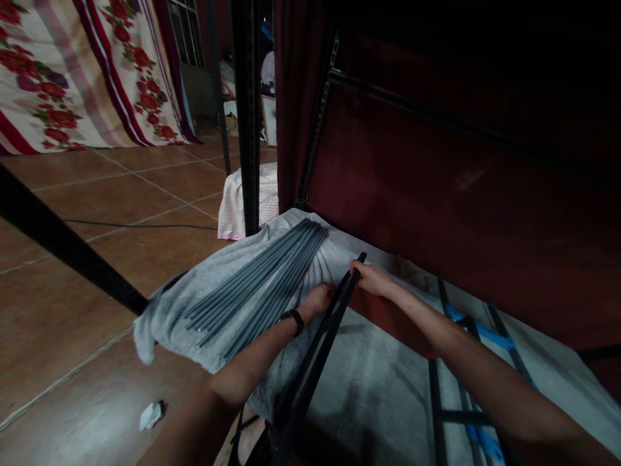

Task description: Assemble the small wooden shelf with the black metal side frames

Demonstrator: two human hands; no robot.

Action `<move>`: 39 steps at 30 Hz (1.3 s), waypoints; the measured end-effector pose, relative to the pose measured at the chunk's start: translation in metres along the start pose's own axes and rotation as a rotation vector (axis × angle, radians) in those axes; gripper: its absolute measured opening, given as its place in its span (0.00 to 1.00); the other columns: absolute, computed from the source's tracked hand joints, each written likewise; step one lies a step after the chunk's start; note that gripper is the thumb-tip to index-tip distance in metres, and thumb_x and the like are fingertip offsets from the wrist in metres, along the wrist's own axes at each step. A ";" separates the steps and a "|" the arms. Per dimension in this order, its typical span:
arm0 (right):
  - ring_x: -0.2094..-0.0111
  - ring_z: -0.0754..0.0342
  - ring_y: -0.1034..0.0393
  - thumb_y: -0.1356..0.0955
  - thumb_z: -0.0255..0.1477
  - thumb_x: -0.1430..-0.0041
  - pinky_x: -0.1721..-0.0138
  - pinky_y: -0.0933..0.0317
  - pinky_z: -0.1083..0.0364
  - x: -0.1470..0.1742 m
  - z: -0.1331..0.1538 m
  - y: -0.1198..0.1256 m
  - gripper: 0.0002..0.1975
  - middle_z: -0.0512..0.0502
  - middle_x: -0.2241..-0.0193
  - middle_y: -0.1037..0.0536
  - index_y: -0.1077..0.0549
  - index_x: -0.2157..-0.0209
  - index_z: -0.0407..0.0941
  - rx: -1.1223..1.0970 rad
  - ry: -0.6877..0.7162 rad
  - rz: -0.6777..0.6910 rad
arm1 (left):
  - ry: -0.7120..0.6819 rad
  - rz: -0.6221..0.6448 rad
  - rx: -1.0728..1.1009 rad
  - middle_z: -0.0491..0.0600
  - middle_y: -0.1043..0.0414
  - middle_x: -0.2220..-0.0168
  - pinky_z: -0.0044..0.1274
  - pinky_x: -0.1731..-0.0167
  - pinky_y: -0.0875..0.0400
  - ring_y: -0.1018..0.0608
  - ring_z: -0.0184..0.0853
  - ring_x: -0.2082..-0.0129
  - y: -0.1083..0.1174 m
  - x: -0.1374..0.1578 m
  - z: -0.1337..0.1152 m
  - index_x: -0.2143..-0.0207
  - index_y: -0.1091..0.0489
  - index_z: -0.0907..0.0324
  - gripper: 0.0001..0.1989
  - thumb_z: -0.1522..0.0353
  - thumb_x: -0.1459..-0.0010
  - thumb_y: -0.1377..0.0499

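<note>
A long black metal frame (pixel 317 353) slants up from the lower edge, its far end raised between my hands. My right hand (pixel 372 278) is closed around the upper end, fingers wrapped over the bar. My left hand (pixel 319 299), with a black band (pixel 294 320) on the wrist, is closed at the frame's left side; its fingertips are partly hidden there. Just left of it, many thin grey rods (pixel 257 278) lie in two loose groups on a grey cloth (pixel 169 323). The frame's near end runs out of view.
More black frames (pixel 436 401) with blue tape (pixel 490 336) lie at the right on a pale surface. A dark red panel (pixel 436 181) rises behind. Black posts (pixel 247 116) stand at the left. Crumpled paper (pixel 151 414) and a black cable (pixel 140 225) lie on the tiled floor.
</note>
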State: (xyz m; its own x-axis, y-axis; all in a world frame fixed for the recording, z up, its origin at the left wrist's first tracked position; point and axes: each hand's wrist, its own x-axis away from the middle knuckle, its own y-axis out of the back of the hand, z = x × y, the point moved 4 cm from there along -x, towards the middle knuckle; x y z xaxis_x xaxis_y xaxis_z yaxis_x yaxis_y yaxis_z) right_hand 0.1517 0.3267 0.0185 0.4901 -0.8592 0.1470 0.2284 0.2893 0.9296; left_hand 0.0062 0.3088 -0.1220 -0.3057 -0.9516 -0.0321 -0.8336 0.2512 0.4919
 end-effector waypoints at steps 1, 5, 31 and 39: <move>0.71 0.56 0.32 0.32 0.26 0.47 0.71 0.48 0.60 0.002 0.001 0.001 0.09 0.55 0.74 0.28 0.33 0.63 0.48 -0.003 0.004 -0.002 | 0.001 0.002 0.008 0.51 0.23 0.68 0.23 0.63 0.32 0.24 0.35 0.68 0.000 0.000 0.000 0.67 0.24 0.61 0.11 0.73 0.44 0.46; 0.71 0.56 0.32 0.32 0.26 0.47 0.71 0.48 0.60 0.010 0.005 0.001 0.10 0.55 0.75 0.28 0.34 0.63 0.49 -0.009 0.012 -0.004 | 0.038 -0.027 0.056 0.49 0.25 0.73 0.22 0.68 0.35 0.27 0.33 0.72 0.000 0.001 0.003 0.70 0.24 0.63 0.11 0.72 0.45 0.47; 0.74 0.56 0.36 0.34 0.31 0.45 0.73 0.49 0.60 0.028 0.010 0.009 0.07 0.56 0.77 0.31 0.34 0.63 0.49 -0.009 0.002 0.004 | 0.145 0.062 0.483 0.47 0.26 0.73 0.22 0.71 0.33 0.27 0.30 0.74 -0.009 -0.002 0.017 0.68 0.26 0.64 0.08 0.69 0.52 0.38; 0.75 0.57 0.37 0.34 0.31 0.45 0.73 0.50 0.60 0.028 0.014 0.011 0.06 0.56 0.78 0.33 0.36 0.64 0.49 0.000 -0.007 0.015 | 0.120 0.048 0.407 0.44 0.33 0.79 0.20 0.76 0.39 0.34 0.28 0.77 -0.003 0.001 0.014 0.75 0.29 0.62 0.05 0.69 0.49 0.40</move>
State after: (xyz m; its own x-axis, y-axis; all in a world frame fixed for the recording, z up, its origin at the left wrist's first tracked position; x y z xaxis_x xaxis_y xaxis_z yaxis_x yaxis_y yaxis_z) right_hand 0.1565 0.2996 0.0374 0.4877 -0.8576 0.1634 0.2209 0.3023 0.9273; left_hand 0.0027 0.3098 -0.1355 -0.3131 -0.9449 0.0955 -0.9407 0.3224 0.1059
